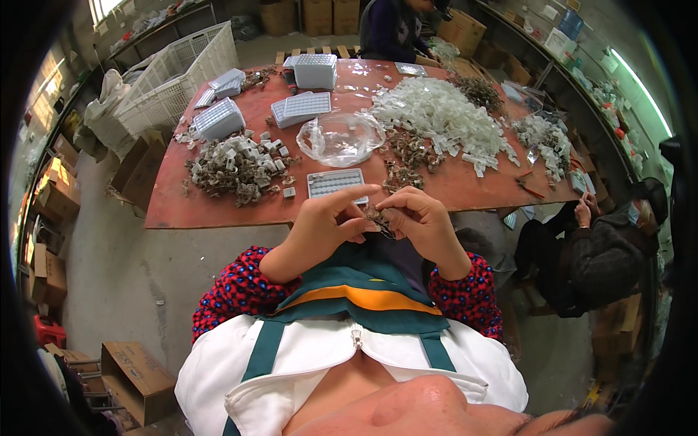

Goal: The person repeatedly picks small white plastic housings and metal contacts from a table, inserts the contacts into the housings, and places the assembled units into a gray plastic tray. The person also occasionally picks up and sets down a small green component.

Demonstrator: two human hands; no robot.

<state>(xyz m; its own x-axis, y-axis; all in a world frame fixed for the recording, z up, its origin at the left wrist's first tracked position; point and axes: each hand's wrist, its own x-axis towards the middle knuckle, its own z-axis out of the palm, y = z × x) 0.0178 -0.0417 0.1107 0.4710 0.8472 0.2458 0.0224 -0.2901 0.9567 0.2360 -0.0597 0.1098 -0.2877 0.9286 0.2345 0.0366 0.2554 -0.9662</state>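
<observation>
In front of my chest, my left hand (320,224) and my right hand (427,222) meet at the table's near edge. Between their fingertips is a small brown piece with dark strands (379,220), its exact kind too small to make out. My right thumb and fingers pinch it. The left thumb and lower fingers close on it too, while the left index finger stretches over the top. Just beyond my hands lies a light grey tray with rows of small pockets (336,180). Left of it sits a heap of white blocks with brown tangled strands (240,163).
A clear plastic bag (342,138), stacked white trays (314,71) and a large pile of small white pieces (443,120) cover parts of the red table (251,216). Red-handled pliers (531,187) lie at right. One person (603,251) sits at right, another (396,29) works across the table.
</observation>
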